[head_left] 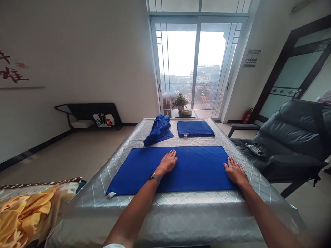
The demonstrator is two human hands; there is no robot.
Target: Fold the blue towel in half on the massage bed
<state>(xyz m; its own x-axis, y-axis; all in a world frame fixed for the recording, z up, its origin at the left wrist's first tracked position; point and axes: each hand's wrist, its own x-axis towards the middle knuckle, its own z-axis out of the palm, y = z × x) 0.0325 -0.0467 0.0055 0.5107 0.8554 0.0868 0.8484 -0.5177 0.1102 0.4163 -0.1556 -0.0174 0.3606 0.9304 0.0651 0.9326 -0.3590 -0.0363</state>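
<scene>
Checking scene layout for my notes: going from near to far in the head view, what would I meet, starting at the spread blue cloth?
Spread blue cloth → folded blue cloth → potted plant → balcony railing → distant buildings.

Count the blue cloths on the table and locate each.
3 visible: a flat cloth in front, a crumpled cloth behind left, a folded cloth behind right; the rear ones may hide more.
</scene>
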